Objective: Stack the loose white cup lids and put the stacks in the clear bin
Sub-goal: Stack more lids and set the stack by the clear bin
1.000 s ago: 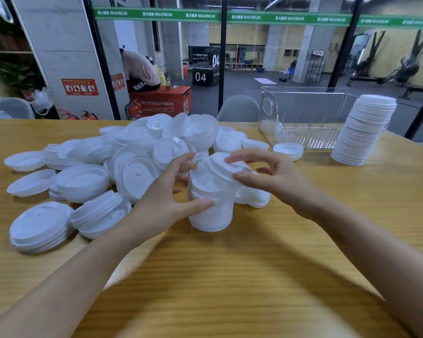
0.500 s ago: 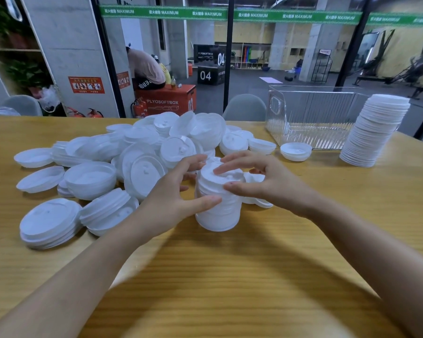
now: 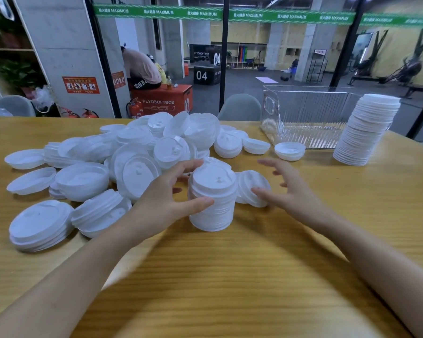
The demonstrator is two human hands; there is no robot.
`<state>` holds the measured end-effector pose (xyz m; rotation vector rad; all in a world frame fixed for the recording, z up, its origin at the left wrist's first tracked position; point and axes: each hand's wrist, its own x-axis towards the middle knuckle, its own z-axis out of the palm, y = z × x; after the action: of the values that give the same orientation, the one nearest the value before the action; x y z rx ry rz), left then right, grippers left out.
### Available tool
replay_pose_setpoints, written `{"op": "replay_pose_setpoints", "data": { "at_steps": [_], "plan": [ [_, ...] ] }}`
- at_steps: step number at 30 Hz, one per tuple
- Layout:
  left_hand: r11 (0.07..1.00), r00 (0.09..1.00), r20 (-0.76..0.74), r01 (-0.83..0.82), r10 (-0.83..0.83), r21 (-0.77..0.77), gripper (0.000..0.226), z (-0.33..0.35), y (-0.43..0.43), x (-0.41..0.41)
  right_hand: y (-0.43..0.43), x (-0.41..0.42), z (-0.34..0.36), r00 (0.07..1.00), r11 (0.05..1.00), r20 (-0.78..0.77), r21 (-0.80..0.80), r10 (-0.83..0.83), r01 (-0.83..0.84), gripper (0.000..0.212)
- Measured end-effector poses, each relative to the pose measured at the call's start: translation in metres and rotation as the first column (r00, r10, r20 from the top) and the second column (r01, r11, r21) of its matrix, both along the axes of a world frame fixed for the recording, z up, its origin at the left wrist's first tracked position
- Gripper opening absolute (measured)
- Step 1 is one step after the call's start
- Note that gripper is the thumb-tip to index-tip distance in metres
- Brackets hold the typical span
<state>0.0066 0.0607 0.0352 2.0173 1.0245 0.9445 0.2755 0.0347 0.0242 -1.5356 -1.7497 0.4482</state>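
Note:
A short stack of white cup lids (image 3: 213, 198) stands on the wooden table in front of me. My left hand (image 3: 166, 201) holds its left side, thumb across the front and fingers behind. My right hand (image 3: 288, 191) hovers open just to the right, fingers spread, off the stack and over a few lids (image 3: 253, 185) leaning beside it. A heap of loose lids (image 3: 142, 147) covers the table's left and middle. The clear bin (image 3: 305, 118) stands at the back right with nothing visible in it. A tall lid stack (image 3: 368, 129) stands next to the bin.
Small lid stacks (image 3: 40, 224) lie at the near left. Single upturned lids (image 3: 289, 150) sit just before the bin. The table (image 3: 230, 276) stretches bare toward me. Beyond the far edge are grey chairs (image 3: 241, 107) and a glass wall.
My right hand has lifted off the top of the stack and moved right, opening. The stack now stands straight and compact. My left hand stays on its side.

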Motion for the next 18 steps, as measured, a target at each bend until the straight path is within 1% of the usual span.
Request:
{"op": "replay_pose_setpoints", "data": {
  "at_steps": [2, 3, 5, 9, 11, 15, 18],
  "plan": [
    [1.000, 1.000, 0.009, -0.001, 0.001, -0.001, 0.072, 0.000, 0.000, 0.000, 0.002, 0.006, -0.012, 0.993, 0.997, 0.121, -0.081, -0.004, 0.014, 0.070],
    [1.000, 1.000, 0.011, 0.000, 0.000, -0.003, 0.073, -0.001, 0.000, 0.000, 0.004, 0.007, -0.015, 0.989, 0.996, 0.149, -0.092, 0.002, 0.011, 0.069],
    [1.000, 1.000, 0.013, 0.001, -0.001, -0.004, 0.075, -0.002, 0.000, 0.000, 0.008, 0.008, -0.017, 0.989, 0.997, 0.147, -0.073, 0.010, 0.000, 0.061],
    [1.000, 1.000, 0.014, -0.004, 0.004, -0.009, 0.077, -0.002, 0.000, 0.000, 0.008, 0.007, -0.016, 0.995, 0.999, 0.099, -0.043, -0.001, 0.005, 0.048],
    [1.000, 1.000, 0.019, -0.003, 0.003, -0.011, 0.074, -0.001, 0.000, 0.000, 0.008, 0.007, -0.014, 0.999, 1.000, 0.036, -0.019, -0.005, 0.006, 0.041],
    [1.000, 1.000, 0.024, -0.002, 0.002, -0.013, 0.073, -0.002, -0.001, 0.000, 0.003, 0.006, -0.006, 0.997, 1.000, -0.076, 0.016, -0.019, 0.020, 0.041],
    [1.000, 1.000, 0.026, 0.003, -0.003, -0.010, 0.074, -0.001, -0.001, 0.000, 0.000, 0.002, 0.003, 0.987, 0.999, -0.158, 0.042, -0.002, 0.008, 0.033]
  ]
}}
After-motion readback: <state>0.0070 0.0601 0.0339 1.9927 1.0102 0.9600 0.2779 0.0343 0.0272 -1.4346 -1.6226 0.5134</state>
